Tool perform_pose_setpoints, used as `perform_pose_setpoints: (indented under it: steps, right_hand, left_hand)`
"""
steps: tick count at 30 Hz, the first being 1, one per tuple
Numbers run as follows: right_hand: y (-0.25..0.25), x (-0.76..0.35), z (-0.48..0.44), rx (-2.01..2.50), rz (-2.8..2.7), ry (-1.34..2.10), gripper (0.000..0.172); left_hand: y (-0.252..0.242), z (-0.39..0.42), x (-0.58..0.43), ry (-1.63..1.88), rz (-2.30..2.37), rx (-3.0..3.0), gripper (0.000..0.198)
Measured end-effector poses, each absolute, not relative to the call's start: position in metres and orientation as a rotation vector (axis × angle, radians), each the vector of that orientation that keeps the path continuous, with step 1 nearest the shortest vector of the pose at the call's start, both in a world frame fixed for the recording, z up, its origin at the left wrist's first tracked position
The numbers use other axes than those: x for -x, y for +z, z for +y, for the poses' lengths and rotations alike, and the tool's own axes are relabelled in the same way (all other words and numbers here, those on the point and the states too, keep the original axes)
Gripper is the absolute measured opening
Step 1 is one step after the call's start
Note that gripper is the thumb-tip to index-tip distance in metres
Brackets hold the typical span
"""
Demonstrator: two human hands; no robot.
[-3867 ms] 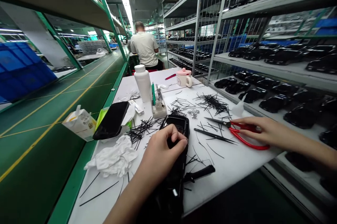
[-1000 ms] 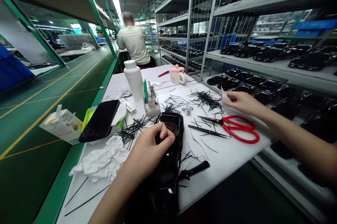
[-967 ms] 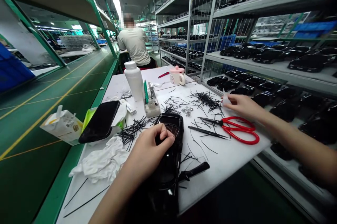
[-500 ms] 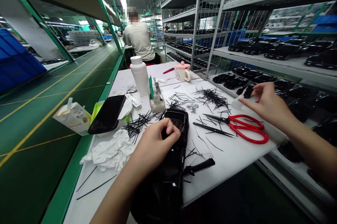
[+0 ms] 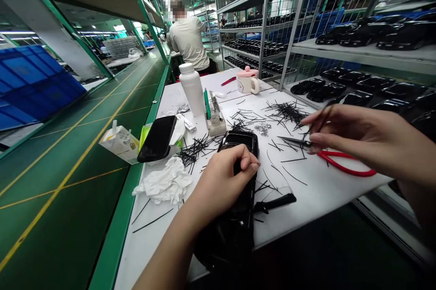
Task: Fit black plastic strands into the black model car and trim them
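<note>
Currently L hand (image 5: 229,176) is curled closed over 1 blk model car (image 5: 243,203) at the near edge; can't tell if it's pinching anything. R hand (image 5: 364,137) grips 1 pr tweezers (image 5: 320,120), blurred, by 1 pr scissors (image 5: 354,173). White table (image 5: 279,222) bears 1 phone (image 5: 158,137), 1 mug (image 5: 245,83); 1 co-worker (image 5: 190,42) ahead.

phone (image 5: 157,139) left of car (image 5: 243,206), scissors (image 5: 335,154) right
</note>
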State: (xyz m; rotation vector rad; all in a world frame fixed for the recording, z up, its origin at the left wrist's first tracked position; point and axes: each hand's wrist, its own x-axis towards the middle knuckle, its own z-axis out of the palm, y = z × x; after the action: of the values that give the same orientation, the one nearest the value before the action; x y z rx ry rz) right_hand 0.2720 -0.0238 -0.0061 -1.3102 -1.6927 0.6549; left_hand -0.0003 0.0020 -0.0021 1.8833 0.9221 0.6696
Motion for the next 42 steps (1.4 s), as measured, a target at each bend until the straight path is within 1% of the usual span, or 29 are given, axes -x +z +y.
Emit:
perform_pose_setpoints:
  steps: [3,6,12,16,27,31,37,42]
  right_hand:
    - [-0.001,-0.241,-0.029,1.127,-1.611,0.81,0.018]
    - [-0.01,-0.222,-0.028,1.074,-1.663,0.832,0.014]
    - [-0.018,-0.218,-0.024,1.152,-1.65,0.825,0.02]
    - [-0.019,-0.218,-0.022,1.152,-1.647,0.83,0.022]
    - [-0.023,-0.219,-0.021,1.133,-1.626,0.894,0.018]
    - [-0.027,-0.222,-0.02,1.089,-1.611,0.99,0.014]
    - [-0.04,-0.22,-0.024,0.991,-1.75,1.092,0.006]
    - [-0.042,-0.214,-0.025,1.015,-1.902,1.12,0.009]
  left_hand:
    - [-0.003,0.002,0.001,0.675,0.921,-1.857,0.031]
    - [-0.005,0.003,0.002,0.68,0.922,-1.818,0.034]
    - [-0.005,0.003,0.001,0.675,0.954,-1.826,0.033]
    - [-0.004,0.002,0.001,0.678,0.963,-1.826,0.034]
    - [-0.005,0.003,0.001,0.664,0.965,-1.819,0.037]
    - [-0.004,0.002,0.002,0.657,0.951,-1.8,0.038]
    - [-0.003,0.008,0.004,0.848,1.047,-1.788,0.03]
    - [-0.008,0.013,0.004,0.931,1.117,-1.756,0.027]
